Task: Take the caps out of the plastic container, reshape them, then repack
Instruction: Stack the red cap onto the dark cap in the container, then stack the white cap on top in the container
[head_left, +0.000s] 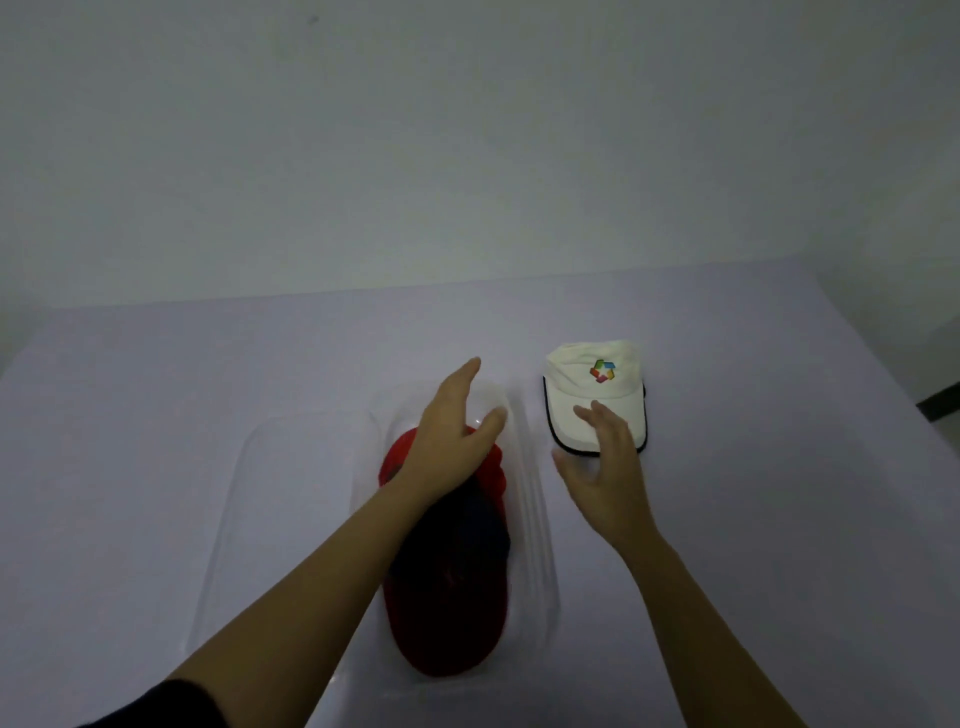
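A clear plastic container (535, 525) lies lengthwise on the table in front of me. Inside it are a bright red cap (397, 457) at the far end, a dark navy cap (478, 535) in the middle and a dark red cap (447, 629) at the near end. My left hand (452, 431) hovers over the far end of the container, fingers apart, holding nothing. A white cap (587, 395) with a coloured logo and dark brim edge sits on the table to the right of the container. My right hand (608, 467) is spread above its brim, holding nothing.
A clear lid (291, 519) lies flat on the table just left of the container. The table (208, 374) is covered in a pale lilac cloth and meets a plain wall at the back. A dark strip of floor shows at the far right edge.
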